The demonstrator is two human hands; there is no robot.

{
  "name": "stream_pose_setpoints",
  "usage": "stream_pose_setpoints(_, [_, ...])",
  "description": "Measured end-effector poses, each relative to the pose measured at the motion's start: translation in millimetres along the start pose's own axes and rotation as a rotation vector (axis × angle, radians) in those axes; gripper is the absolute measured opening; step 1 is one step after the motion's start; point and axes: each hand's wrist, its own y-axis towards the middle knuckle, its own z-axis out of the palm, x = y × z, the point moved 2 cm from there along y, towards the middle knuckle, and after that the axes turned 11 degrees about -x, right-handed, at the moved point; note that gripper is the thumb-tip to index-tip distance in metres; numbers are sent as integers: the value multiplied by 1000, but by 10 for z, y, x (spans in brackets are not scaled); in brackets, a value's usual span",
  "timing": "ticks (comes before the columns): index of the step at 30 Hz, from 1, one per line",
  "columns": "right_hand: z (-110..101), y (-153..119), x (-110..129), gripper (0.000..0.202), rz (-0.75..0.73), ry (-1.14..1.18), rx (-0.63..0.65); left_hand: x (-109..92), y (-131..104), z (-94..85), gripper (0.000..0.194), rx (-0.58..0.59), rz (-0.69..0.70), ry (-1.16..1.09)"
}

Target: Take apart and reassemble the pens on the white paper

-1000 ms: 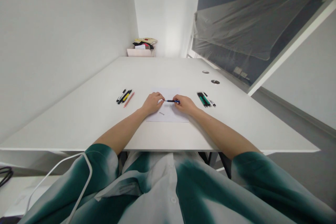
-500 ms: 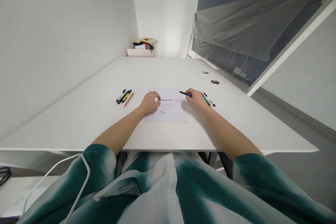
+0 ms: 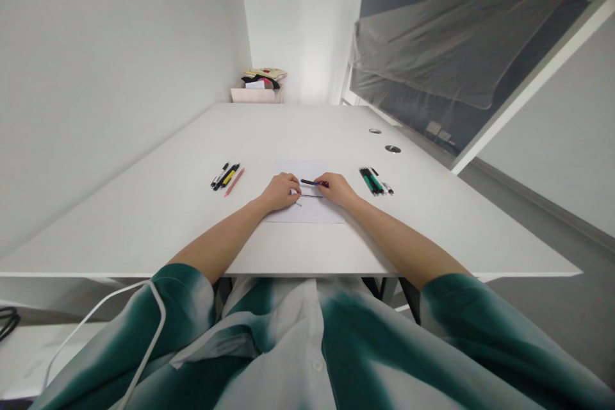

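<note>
Head camera view: A person in a green-and-white shirt (image 3: 276, 346) works over a sheet of white paper (image 3: 307, 214) at a white table (image 3: 288, 250). The left hand (image 3: 280, 191) has thumb and fingers pinched on one end of a thin dark rod (image 3: 312, 196), which points toward the right. The right hand (image 3: 339, 189) is closed around a dark blue-and-black pen (image 3: 310, 182), held just beyond the rod, its dark end near the left fingers; whether they touch cannot be told. A small slim piece (image 3: 298, 205) lies on the paper just beside the left thumb. Four pens (image 3: 227, 178) rest to the left, and green, black and white pens (image 3: 375, 182) to the right.
</note>
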Motion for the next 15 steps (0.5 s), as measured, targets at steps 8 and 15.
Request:
stream_pose_setpoints(8, [65, 3, -45, 28, -52, -46, 28, -8, 13, -7, 19, 36, -4, 23])
stream_pose_setpoints(15, [81, -16, -26, 25, -66, -53, 32, -28, 15, -24, 18, 47, 3, 12])
